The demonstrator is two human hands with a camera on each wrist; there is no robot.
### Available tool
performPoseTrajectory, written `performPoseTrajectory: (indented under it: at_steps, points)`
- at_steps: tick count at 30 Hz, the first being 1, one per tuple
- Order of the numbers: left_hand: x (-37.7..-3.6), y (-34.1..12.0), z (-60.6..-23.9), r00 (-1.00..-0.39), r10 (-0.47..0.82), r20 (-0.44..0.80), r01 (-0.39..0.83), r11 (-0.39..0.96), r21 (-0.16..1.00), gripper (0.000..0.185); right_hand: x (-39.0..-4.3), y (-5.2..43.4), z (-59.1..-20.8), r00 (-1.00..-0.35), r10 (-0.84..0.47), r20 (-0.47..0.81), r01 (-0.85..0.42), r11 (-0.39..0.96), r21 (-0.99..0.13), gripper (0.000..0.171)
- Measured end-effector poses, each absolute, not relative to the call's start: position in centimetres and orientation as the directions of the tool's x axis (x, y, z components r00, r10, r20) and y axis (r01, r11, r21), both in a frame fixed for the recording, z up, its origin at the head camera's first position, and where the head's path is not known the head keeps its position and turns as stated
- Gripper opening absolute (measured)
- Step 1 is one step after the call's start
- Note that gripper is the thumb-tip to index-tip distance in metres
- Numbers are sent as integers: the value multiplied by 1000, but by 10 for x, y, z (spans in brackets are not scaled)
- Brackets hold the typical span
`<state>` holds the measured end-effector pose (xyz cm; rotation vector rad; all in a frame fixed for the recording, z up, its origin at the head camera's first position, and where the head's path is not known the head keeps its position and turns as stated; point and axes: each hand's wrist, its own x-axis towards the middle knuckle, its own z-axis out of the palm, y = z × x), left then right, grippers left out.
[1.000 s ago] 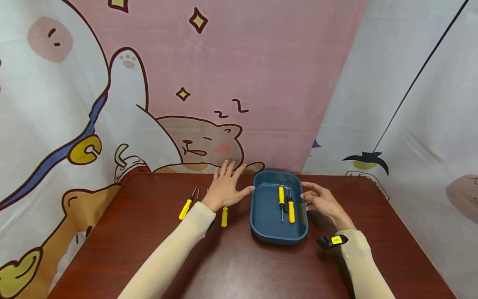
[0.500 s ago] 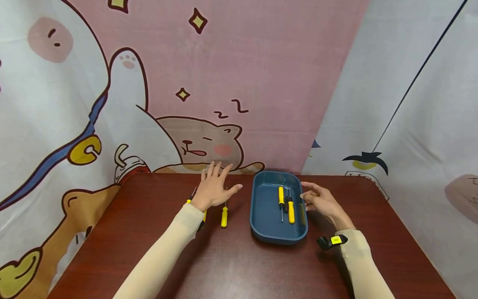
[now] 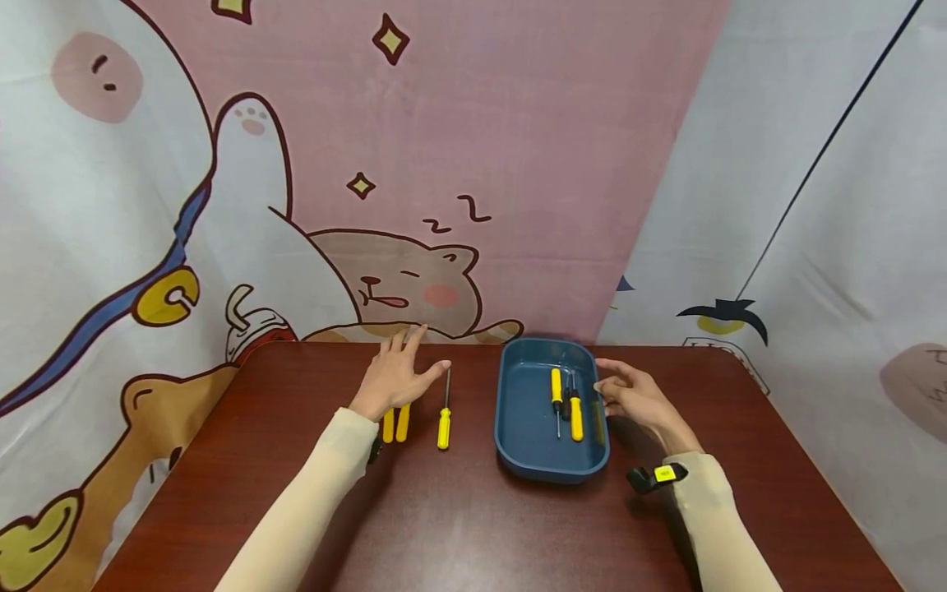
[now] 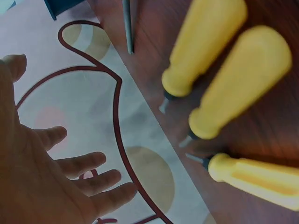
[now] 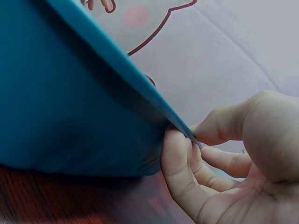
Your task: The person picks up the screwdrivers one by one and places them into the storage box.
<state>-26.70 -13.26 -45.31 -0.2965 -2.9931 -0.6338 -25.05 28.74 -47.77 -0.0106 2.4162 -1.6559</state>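
Observation:
My left hand [image 3: 394,380] hovers over the left group of screwdrivers with its fingers spread, holding nothing. Beneath it in the head view show two yellow screwdriver handles [image 3: 403,423]; three yellow handles [image 4: 245,84] appear in the left wrist view. Another yellow screwdriver [image 3: 444,427] lies just right of the hand, its shaft pointing away. With thumb and fingers, my right hand [image 3: 642,404] pinches the right rim of a blue tray [image 3: 551,474], as the right wrist view shows. Inside the tray lie yellow-and-black screwdrivers [image 3: 576,418], with a dark narrow thing between two of them.
A dark reddish-brown table [image 3: 473,534] carries everything. Behind its far edge hangs a cartoon-printed cloth [image 3: 555,164], which also covers both sides. A black wrist strap with a yellow label [image 3: 666,474] sits on the right wrist.
My left hand has moved left, away from the tray and over the left screwdrivers, uncovering the screwdriver nearest the tray. The right hand and tray have stayed put.

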Motion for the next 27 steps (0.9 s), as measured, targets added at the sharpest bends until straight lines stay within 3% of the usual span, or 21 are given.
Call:
performPoseTrajectory:
  at_steps: [27]
  points:
    - [-257, -189, -472, -998, 39, -47, 11, 875, 484, 78, -250, 286, -475, -978, -123, -167, 115, 348, -931, 58]
